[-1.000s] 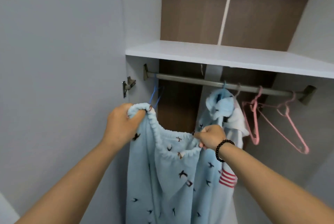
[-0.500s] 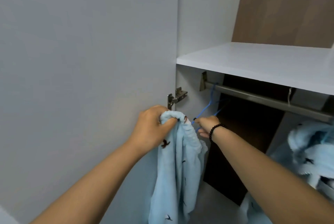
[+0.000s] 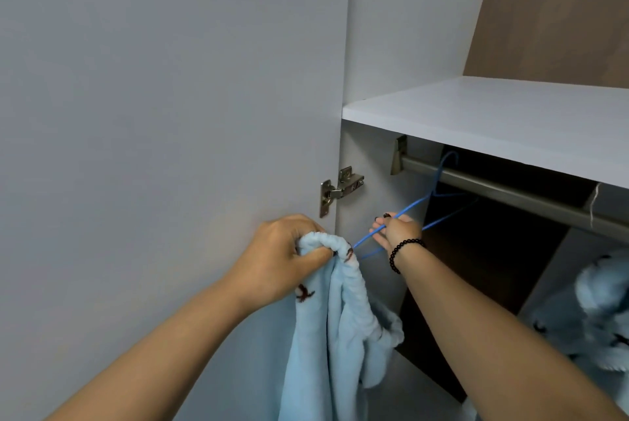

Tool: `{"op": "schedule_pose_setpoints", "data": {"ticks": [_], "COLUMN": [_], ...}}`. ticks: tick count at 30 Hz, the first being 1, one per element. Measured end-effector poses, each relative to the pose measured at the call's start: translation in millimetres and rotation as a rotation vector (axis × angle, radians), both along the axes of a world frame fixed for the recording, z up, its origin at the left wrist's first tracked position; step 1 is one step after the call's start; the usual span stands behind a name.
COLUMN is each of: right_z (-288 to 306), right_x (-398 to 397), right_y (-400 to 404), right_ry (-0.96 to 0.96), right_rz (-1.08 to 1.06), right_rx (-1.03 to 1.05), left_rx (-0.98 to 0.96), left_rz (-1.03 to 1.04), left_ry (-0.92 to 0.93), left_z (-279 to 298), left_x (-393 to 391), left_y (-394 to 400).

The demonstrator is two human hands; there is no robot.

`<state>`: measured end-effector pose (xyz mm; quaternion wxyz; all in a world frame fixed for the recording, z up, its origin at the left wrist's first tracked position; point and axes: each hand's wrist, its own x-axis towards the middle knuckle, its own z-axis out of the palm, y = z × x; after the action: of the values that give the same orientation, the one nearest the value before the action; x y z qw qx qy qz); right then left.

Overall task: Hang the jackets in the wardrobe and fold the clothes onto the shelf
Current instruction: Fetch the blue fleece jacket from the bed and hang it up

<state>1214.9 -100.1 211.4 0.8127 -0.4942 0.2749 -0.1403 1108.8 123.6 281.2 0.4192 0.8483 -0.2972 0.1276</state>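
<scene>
My left hand (image 3: 286,257) grips the gathered edge of a light blue fleece garment (image 3: 337,335) with small dark bird prints; the cloth hangs down from my fist. My right hand (image 3: 394,230), with a black bead bracelet on the wrist, pinches the lower wire of a thin blue hanger (image 3: 432,199). The hanger's hook sits over the metal rail (image 3: 503,192) near its left end. The hanger's left tip reaches toward the garment's edge.
A white shelf (image 3: 493,118) runs above the rail. The open wardrobe door (image 3: 170,114) with its metal hinge (image 3: 340,186) stands close on the left. Another light blue garment (image 3: 599,311) hangs at the right edge.
My view swung left. My right hand let go of the garment's neck edge and took hold of the blue hanger on the rail. My left hand kept its grip on the garment.
</scene>
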Motion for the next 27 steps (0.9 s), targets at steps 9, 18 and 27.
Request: {"op": "schedule_pose_setpoints", "data": {"ticks": [9,18,27], "right_z": [5.3,3.9,-0.5], "right_x": [-35.6,-120.4,-240.6], "right_y": [-12.9,-10.6,42.6], "right_ry": [-0.023,0.132,0.295], "right_rz": [-0.184,-0.325,-0.462], "right_rx": [-0.111,-0.322,-0.565], "left_rx": [0.177,0.164,0.04], "left_rz": [-0.135,-0.174,-0.199], "left_ry": [0.032,0.089,-0.013], "left_z": [10.7,12.3,-4.4], "left_x": [2.0,-1.9,-38.3], "left_y": [-11.9,3.0,21.6]}}
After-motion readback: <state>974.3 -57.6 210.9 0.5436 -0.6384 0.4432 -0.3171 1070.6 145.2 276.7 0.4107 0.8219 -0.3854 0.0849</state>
